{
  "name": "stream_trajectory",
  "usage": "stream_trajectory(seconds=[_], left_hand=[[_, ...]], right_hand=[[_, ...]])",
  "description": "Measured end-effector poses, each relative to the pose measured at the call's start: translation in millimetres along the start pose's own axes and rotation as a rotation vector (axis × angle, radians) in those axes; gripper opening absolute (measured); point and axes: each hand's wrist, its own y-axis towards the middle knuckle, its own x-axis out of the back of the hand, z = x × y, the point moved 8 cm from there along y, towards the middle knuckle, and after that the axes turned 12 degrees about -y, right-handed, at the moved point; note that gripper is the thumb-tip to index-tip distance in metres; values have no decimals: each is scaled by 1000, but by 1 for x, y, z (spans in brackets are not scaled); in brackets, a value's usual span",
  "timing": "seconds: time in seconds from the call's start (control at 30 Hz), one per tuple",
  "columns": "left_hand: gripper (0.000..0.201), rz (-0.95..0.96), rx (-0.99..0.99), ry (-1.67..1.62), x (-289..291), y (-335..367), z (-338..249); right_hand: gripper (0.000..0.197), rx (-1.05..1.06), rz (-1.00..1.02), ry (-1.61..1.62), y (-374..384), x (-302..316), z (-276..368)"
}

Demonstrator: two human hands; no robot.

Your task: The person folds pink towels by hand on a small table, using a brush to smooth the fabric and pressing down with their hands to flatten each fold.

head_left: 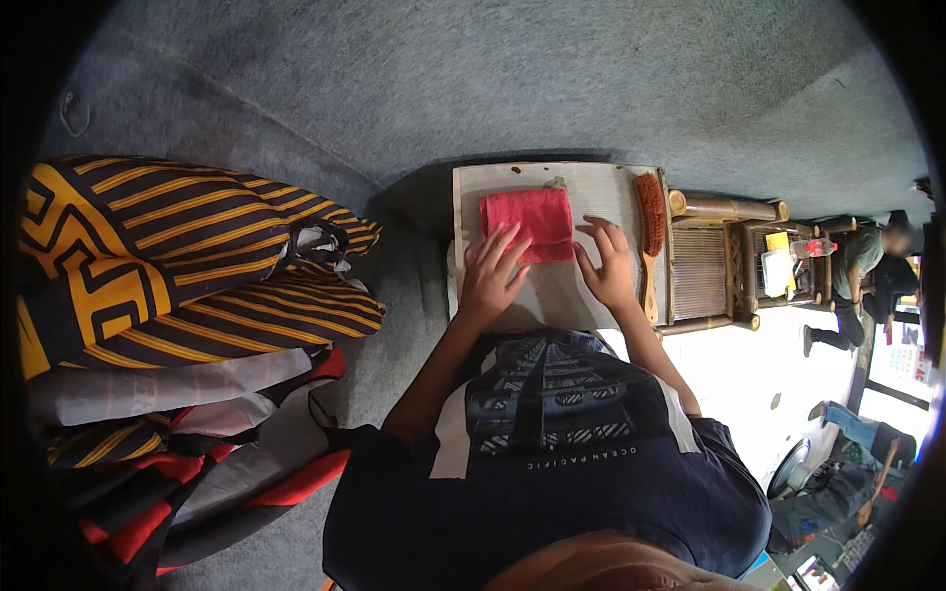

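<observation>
A folded pink-red cloth [541,209] lies flat on a small pale table [601,295]. Over its near left part rests my left hand [496,266], fingers spread and palm down. My right hand [606,261] is just beside the cloth's right edge, its fingers apart and slightly bent, with nothing in them. A brush with reddish-brown bristles and a wooden handle [649,222] lies along the table's right edge, to the right of my right hand. Part of a small greyish thing [558,183] shows at the cloth's far edge; what it is I cannot make out.
Black-and-yellow striped bags [207,246] hang or lie at the left, with red, grey and black bags [246,463] below them. Bamboo furniture [700,271] stands right of the table, holding papers and a bottle [820,248]. People [862,286] sit farther right. A grey wall [493,79] lies beyond.
</observation>
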Motion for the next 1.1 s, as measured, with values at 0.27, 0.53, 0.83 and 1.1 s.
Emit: stream_trajectory(seconds=[0.27,0.53,0.83,1.1], left_hand=[[51,6,30,147,-32,55,17],[58,20,115,282,-51,25,45],[46,54,-44,206,-27,-8,42],[43,-32,-28,29,-3,22,67]], right_hand=[[34,36,-61,-157,38,-57,27],[57,-55,126,-342,8,-105,9],[59,35,311,-416,-35,-84,36],[55,34,213,-279,9,-102,34]])
